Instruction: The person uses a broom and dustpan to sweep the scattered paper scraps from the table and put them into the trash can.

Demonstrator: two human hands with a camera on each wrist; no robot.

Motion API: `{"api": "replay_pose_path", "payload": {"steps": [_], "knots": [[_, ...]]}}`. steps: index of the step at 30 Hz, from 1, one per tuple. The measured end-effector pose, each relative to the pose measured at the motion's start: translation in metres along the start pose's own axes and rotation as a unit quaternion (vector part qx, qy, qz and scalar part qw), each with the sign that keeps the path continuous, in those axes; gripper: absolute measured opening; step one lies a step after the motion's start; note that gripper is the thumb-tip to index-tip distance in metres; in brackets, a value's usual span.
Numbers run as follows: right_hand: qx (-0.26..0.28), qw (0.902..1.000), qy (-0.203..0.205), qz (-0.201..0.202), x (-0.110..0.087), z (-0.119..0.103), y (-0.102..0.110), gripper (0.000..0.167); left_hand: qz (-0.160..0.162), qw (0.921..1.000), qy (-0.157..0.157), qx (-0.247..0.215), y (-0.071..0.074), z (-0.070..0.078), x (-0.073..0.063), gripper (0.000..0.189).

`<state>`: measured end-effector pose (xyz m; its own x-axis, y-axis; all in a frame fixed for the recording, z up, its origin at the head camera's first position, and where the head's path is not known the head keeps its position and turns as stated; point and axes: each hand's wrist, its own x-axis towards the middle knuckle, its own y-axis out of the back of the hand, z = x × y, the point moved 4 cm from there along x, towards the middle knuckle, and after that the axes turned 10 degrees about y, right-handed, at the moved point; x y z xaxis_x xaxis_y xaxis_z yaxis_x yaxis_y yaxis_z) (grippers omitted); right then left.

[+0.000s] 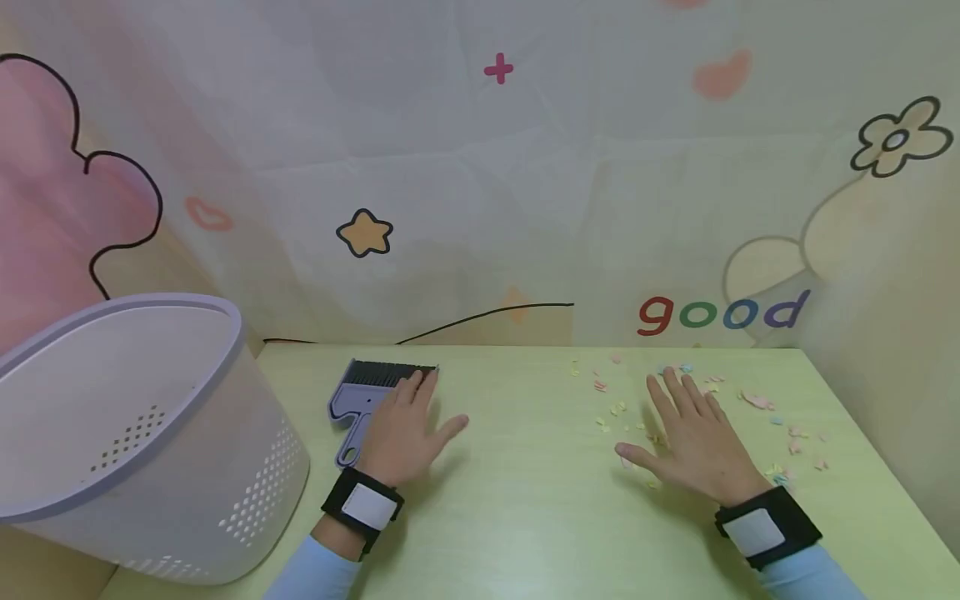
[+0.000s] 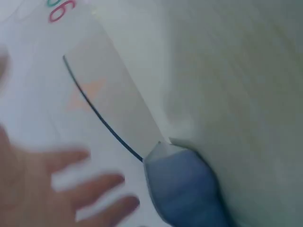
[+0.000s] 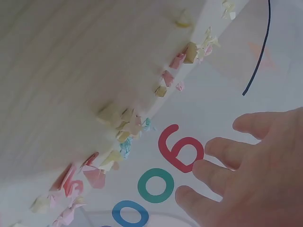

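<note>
My left hand (image 1: 401, 429), fingers spread, is held over a lavender hand brush with black bristles (image 1: 358, 396), which lies with a matching dustpan (image 1: 333, 408) on the table. The hand hides part of the brush. In the left wrist view, a bluish-purple dustpan (image 2: 184, 184) shows below the blurred fingers. My right hand (image 1: 697, 446) is stretched out, palm down, above small paper scraps (image 1: 753, 400) in pink, yellow and blue. Those scraps (image 3: 128, 123) also appear beside the fingers in the right wrist view. Neither hand holds anything.
A large white basket (image 1: 277, 467) with a lavender rim and small holes stands at the left. Behind the pale yellow-green table (image 1: 510, 517) hangs a printed cloth (image 1: 480, 192) with a star, a flower and the word "good". A wall (image 1: 900, 375) borders the right side.
</note>
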<state>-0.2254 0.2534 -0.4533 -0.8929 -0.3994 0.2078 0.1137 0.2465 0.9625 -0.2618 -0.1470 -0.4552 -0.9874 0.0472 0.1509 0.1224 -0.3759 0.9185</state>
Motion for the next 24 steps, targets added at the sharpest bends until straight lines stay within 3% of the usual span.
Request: {"api": "replay_pose_path", "payload": {"steps": [3, 8, 12, 15, 18, 19, 21, 24], "knots": [[0.001, 1.0, 0.002, 0.001, 0.001, 0.0, 0.001, 0.114, 0.044, 0.9931, 0.071, -0.082, 0.014, -0.018, -0.004, 0.075], [0.003, 1.0, -0.002, 0.003, 0.0, 0.001, 0.004, 0.113, 0.098, 0.9666, 0.169, -0.166, 0.033, -0.045, -0.025, 0.06], [0.006, 0.9999, -0.002, 0.009, -0.003, 0.003, 0.004, 0.111, 0.086, 0.9489, 0.209, -0.22, 0.037, -0.056, -0.04, 0.066], [0.005, 0.9998, 0.003, 0.021, -0.007, 0.004, 0.005, 0.108, 0.054, 0.9275, 0.235, -0.286, 0.035, -0.062, -0.045, 0.069], [0.001, 0.9994, 0.008, 0.033, -0.01, 0.005, 0.006, 0.106, 0.02, 0.8888, 0.275, -0.366, 0.032, -0.068, -0.045, 0.066], [0.0, 0.9993, 0.01, 0.035, -0.011, 0.005, 0.006, 0.106, 0.007, 0.8691, 0.291, -0.4, 0.03, -0.071, -0.044, 0.063], [0.0, 0.9993, 0.012, 0.036, -0.013, 0.005, 0.007, 0.105, -0.027, 0.8208, 0.323, -0.47, 0.025, -0.076, -0.044, 0.058], [-0.004, 0.9992, 0.017, 0.035, -0.014, 0.004, 0.007, 0.104, -0.085, 0.747, 0.336, -0.567, 0.018, -0.082, -0.043, 0.055]]}}
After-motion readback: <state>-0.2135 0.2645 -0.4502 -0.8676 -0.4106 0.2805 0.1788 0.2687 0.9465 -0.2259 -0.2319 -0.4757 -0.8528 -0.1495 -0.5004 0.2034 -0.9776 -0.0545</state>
